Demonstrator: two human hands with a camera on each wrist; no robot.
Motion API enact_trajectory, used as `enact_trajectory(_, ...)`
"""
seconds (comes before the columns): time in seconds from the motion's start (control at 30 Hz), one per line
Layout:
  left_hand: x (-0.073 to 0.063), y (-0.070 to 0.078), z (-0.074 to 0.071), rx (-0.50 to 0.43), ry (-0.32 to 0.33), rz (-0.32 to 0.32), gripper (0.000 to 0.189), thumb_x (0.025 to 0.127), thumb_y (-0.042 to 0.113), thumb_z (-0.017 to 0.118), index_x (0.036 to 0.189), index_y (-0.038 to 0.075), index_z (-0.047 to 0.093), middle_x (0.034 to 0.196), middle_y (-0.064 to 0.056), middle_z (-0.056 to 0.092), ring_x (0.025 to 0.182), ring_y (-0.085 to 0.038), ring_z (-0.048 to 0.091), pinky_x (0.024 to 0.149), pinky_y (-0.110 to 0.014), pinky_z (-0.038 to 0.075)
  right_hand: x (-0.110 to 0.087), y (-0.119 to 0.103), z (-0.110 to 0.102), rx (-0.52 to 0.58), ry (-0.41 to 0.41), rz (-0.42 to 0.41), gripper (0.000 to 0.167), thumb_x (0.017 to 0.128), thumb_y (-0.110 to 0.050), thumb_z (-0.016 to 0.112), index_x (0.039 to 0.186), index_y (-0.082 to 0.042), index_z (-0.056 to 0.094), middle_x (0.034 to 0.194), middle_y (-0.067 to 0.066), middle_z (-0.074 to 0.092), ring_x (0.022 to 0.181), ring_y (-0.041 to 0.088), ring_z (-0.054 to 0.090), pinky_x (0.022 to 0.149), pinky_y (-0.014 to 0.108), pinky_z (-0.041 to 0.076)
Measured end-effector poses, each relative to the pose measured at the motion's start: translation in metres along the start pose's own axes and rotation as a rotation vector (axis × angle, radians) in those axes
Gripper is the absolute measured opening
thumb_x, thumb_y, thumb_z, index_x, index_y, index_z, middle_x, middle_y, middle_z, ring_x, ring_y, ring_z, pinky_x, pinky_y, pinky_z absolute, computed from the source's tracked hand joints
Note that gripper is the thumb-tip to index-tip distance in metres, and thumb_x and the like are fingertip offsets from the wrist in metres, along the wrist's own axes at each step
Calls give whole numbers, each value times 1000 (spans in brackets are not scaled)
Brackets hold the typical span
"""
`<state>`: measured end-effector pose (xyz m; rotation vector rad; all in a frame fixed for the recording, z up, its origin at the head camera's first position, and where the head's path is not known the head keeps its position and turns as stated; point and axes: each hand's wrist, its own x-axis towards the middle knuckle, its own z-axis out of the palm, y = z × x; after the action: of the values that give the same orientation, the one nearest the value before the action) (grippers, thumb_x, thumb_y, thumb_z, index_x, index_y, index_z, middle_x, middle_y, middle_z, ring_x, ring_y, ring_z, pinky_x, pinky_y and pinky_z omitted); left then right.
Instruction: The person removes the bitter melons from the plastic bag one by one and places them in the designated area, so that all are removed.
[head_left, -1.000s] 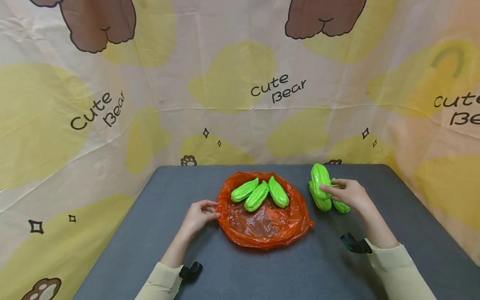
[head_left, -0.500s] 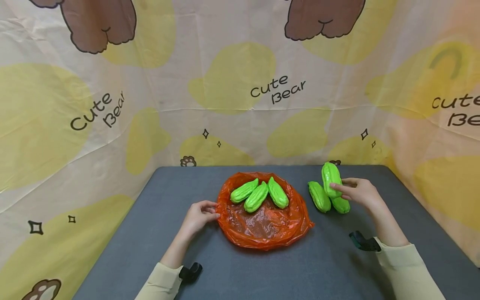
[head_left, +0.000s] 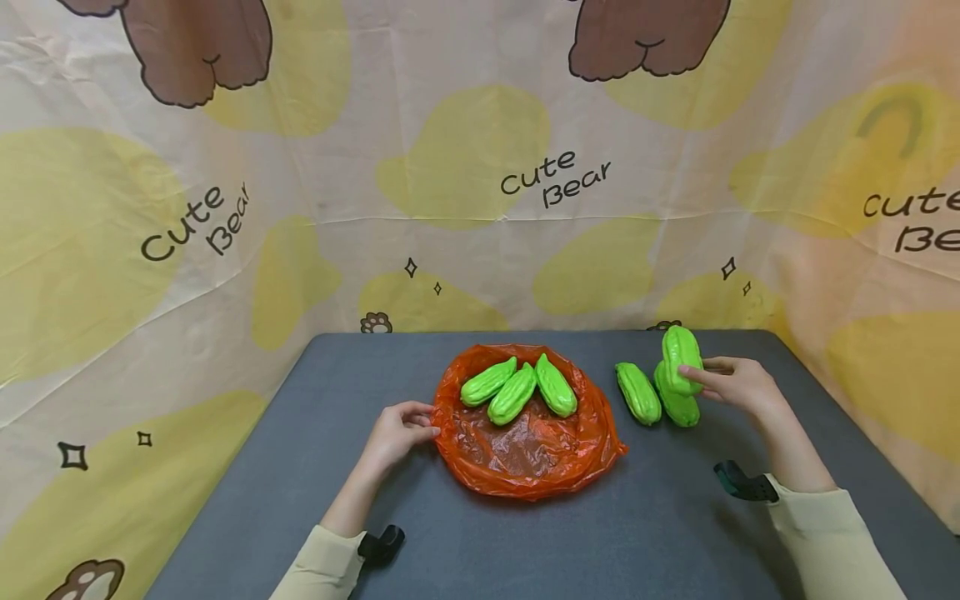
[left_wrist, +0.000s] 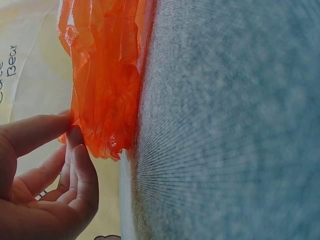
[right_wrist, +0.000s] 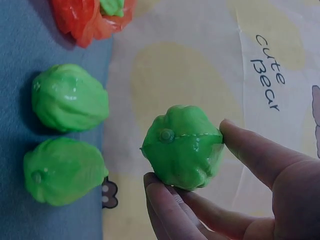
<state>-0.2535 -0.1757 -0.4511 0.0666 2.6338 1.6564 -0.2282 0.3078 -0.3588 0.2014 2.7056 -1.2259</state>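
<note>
My left hand [head_left: 401,435] pinches the left rim of a round, open orange plastic bag [head_left: 528,483]; the left wrist view shows thumb and fingers meeting on the film [left_wrist: 105,80]. Inside the bag lie three glossy, ridged green toy bitter melons [head_left: 512,395], toward its far side. My right hand [head_left: 738,385] holds another toy bitter melon [head_left: 682,360] upright between thumb and fingers, raised off the table at the right. In the right wrist view this held melon [right_wrist: 182,150] shows its stubby end and a seam.
Right of the bag, two more green melons lie on the grey table [head_left: 465,550]: one [head_left: 638,393] nearer the bag, the other [head_left: 678,408] partly behind the held one. A printed cloth [head_left: 450,150] hangs behind and beside the table.
My right hand has moved right, carrying the melon away from the bag and past the one nearest it. The left hand and the bag have stayed in place.
</note>
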Motion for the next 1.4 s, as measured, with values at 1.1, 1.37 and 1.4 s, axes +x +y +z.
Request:
enact_trajectory(1.1, -5, 8, -1, 5, -14, -23, 34, 78, 6, 75, 110, -2, 66, 86, -11, 66, 70, -15, 60, 65, -29, 51, -1, 41, -36, 58, -6, 72, 95, 90, -56, 52, 143, 16, 19, 145, 39, 20, 80, -7, 61, 103, 55, 35)
enact_trajectory(1.37, -1, -2, -1, 15, -6, 0, 34, 77, 9, 77, 108, -1, 67, 84, -9, 67, 70, -14, 61, 62, -26, 51, 1, 50, -39, 27, -16, 70, 93, 91, -54, 51, 142, 18, 19, 144, 42, 21, 84, -1, 65, 102, 53, 37)
enact_trajectory(1.4, -1, -2, -1, 14, -7, 0, 34, 77, 9, 77, 108, -1, 67, 84, -9, 66, 70, -14, 61, 62, -26, 51, 1, 51, -40, 30, -19, 74, 94, 91, -54, 51, 142, 18, 19, 144, 42, 20, 83, -2, 64, 102, 53, 37)
